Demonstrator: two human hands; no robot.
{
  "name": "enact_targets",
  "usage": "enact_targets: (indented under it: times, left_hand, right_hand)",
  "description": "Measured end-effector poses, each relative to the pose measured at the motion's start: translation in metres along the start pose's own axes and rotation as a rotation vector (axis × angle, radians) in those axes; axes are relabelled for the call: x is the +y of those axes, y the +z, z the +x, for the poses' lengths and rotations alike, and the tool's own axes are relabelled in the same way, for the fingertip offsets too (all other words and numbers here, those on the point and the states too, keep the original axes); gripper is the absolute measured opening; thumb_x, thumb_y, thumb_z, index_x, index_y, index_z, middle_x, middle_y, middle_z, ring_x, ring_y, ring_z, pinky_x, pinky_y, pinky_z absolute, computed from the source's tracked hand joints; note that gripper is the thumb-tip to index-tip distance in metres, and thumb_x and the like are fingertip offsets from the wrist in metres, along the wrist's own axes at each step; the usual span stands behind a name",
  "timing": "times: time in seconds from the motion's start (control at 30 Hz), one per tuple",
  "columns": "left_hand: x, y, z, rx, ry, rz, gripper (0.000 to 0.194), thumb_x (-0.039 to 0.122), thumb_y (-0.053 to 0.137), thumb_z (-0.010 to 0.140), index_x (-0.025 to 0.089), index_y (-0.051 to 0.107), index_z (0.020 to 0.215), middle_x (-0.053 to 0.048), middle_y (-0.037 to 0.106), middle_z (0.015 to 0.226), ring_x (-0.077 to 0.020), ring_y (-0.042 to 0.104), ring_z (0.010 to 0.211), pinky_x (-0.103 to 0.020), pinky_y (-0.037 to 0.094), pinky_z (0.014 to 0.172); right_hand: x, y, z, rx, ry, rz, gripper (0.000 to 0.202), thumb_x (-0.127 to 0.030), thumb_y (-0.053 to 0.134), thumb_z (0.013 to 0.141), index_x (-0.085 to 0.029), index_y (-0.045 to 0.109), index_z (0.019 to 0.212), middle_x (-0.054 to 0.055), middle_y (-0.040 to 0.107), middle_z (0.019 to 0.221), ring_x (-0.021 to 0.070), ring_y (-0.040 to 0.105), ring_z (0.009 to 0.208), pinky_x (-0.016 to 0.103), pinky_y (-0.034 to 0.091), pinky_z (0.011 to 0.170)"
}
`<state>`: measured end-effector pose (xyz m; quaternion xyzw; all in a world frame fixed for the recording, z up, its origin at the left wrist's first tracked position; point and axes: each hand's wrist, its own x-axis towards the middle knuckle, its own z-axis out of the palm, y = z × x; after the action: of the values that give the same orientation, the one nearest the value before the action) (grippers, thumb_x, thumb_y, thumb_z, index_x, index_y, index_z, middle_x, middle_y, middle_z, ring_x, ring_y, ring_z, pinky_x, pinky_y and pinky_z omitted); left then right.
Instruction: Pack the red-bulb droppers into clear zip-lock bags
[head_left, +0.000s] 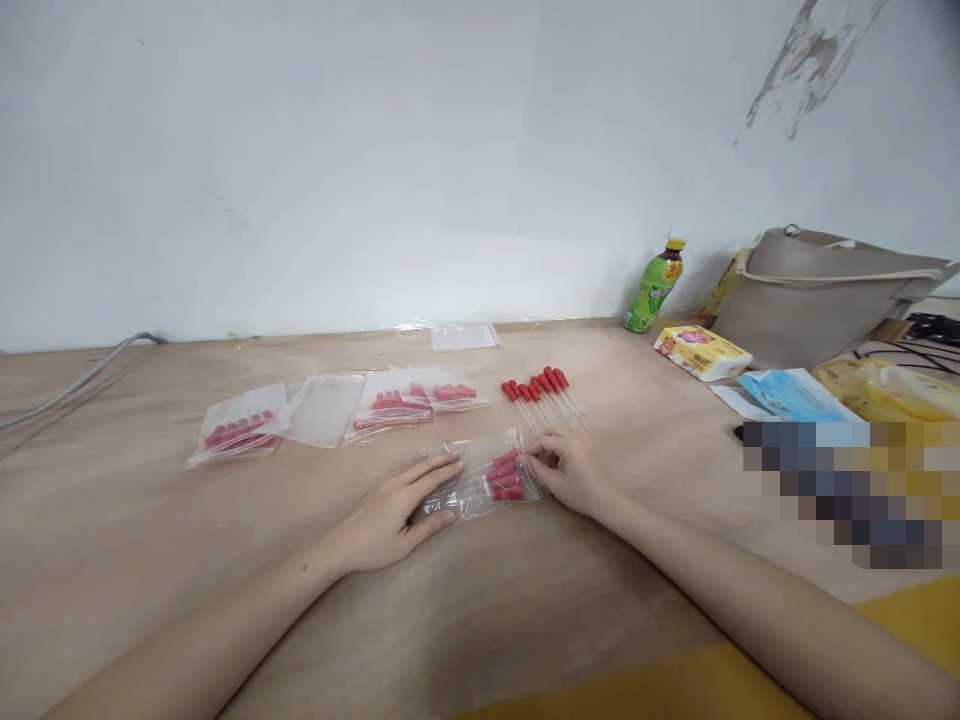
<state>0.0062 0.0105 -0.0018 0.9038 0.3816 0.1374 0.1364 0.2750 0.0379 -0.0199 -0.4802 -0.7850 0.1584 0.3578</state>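
A clear plastic bag [474,470] lies flat on the table in front of me, with several red-bulbed droppers [507,474] inside, their bulbs toward its right end. My left hand [390,515] rests on the bag's left end, fingers stretched and thumb apart. At the right end, my right hand [566,470] pinches the bag's edge between thumb and fingertips. Just beyond that hand, a loose group of droppers [541,388] with red bulbs and thin clear stems lies fanned out. Filled zip bags [238,430] lie to the left and at the middle back [397,402].
An unfilled zip bag [322,408] sits among the filled ones, and more flat bags [463,337] lie by the wall. On the right are a green bottle [654,288], a yellow tissue pack [702,352], a blue mask packet [795,394] and a grey bag [817,295]. A cable [90,375] runs at far left.
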Motion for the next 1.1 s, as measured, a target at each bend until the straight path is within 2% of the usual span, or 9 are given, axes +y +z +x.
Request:
enact_targets:
  times: [0.2,0.27,0.33,0.47,0.6,0.7,0.87,1.0,1.1]
  left_hand:
    - [-0.001,0.0,0.0,0.003,0.015,0.002,0.046,0.036,0.042,0.091,0.028,0.033,0.135,-0.004,0.032,0.142,-0.0232,0.034,0.127,-0.042,0.032,0.103]
    - [-0.001,0.0,0.0,-0.001,0.012,0.0,0.045,0.036,0.042,0.091,0.028,0.034,0.135,-0.003,0.032,0.142,-0.0239,0.034,0.128,-0.043,0.032,0.103]
    - [-0.002,0.0,0.001,-0.01,0.006,-0.004,0.045,0.036,0.042,0.091,0.028,0.035,0.135,-0.003,0.031,0.143,-0.0243,0.033,0.128,-0.043,0.032,0.103]
    - [-0.004,-0.001,0.001,-0.024,0.007,-0.016,0.044,0.037,0.042,0.091,0.029,0.036,0.134,-0.002,0.029,0.143,-0.024,0.033,0.128,-0.043,0.032,0.103]
    - [-0.005,0.0,0.0,-0.038,0.009,-0.009,0.044,0.037,0.041,0.092,0.029,0.035,0.135,-0.003,0.028,0.144,-0.0238,0.031,0.129,-0.043,0.03,0.104]
    - [-0.004,0.0,0.0,-0.037,-0.001,-0.012,0.044,0.037,0.041,0.091,0.028,0.036,0.134,-0.003,0.03,0.143,-0.0243,0.031,0.129,-0.044,0.031,0.104]
    - [-0.001,-0.001,-0.001,-0.013,0.003,-0.03,0.041,0.038,0.043,0.091,0.028,0.043,0.13,-0.003,0.034,0.141,-0.0237,0.035,0.127,-0.043,0.033,0.103]
    - [-0.002,-0.001,-0.001,-0.016,0.011,-0.04,0.04,0.037,0.043,0.091,0.028,0.043,0.13,-0.003,0.034,0.141,-0.0227,0.036,0.127,-0.041,0.034,0.103]
    - [-0.002,-0.001,0.0,-0.014,0.028,-0.044,0.04,0.036,0.043,0.091,0.029,0.042,0.131,-0.002,0.034,0.141,-0.0232,0.037,0.126,-0.041,0.035,0.102]
  right_hand:
    - [0.005,-0.003,0.006,-0.23,-0.118,0.226,0.016,-0.022,0.051,0.079,-0.019,0.066,0.076,0.003,0.059,0.077,0.0121,0.053,0.067,0.024,0.041,0.06]
    - [0.014,-0.006,0.01,-0.183,-0.02,0.231,0.016,-0.026,0.052,0.078,-0.017,0.064,0.075,0.002,0.059,0.072,0.011,0.05,0.06,0.023,0.039,0.055]
    - [0.025,-0.011,0.015,-0.054,0.112,0.162,0.016,-0.029,0.054,0.075,-0.016,0.063,0.075,0.002,0.059,0.066,0.0103,0.046,0.053,0.022,0.036,0.05]
    - [0.036,-0.023,0.03,0.083,0.245,-0.053,0.014,-0.028,0.055,0.07,-0.016,0.063,0.07,0.002,0.061,0.063,0.0122,0.05,0.055,0.023,0.036,0.052]
    - [0.024,-0.026,0.051,0.048,0.312,-0.226,0.013,-0.025,0.053,0.07,-0.018,0.065,0.07,0.004,0.063,0.067,0.016,0.056,0.062,0.025,0.038,0.056]
    - [0.013,-0.018,0.067,-0.06,0.389,-0.353,0.012,-0.022,0.056,0.069,-0.018,0.062,0.06,0.008,0.063,0.065,0.0213,0.059,0.067,0.029,0.039,0.059]
    - [0.007,-0.012,0.081,-0.083,0.447,-0.366,0.011,-0.024,0.058,0.071,-0.019,0.058,0.062,0.013,0.062,0.073,0.0275,0.06,0.081,0.033,0.04,0.066]
    - [0.01,-0.025,0.069,-0.017,0.385,-0.206,0.018,-0.029,0.054,0.076,-0.019,0.052,0.06,0.009,0.06,0.066,0.0219,0.058,0.07,0.03,0.04,0.061]
    - [0.015,-0.034,0.047,0.05,0.331,0.211,0.022,-0.04,0.053,0.075,-0.019,0.049,0.074,0.003,0.057,0.064,0.0133,0.051,0.054,0.025,0.038,0.049]
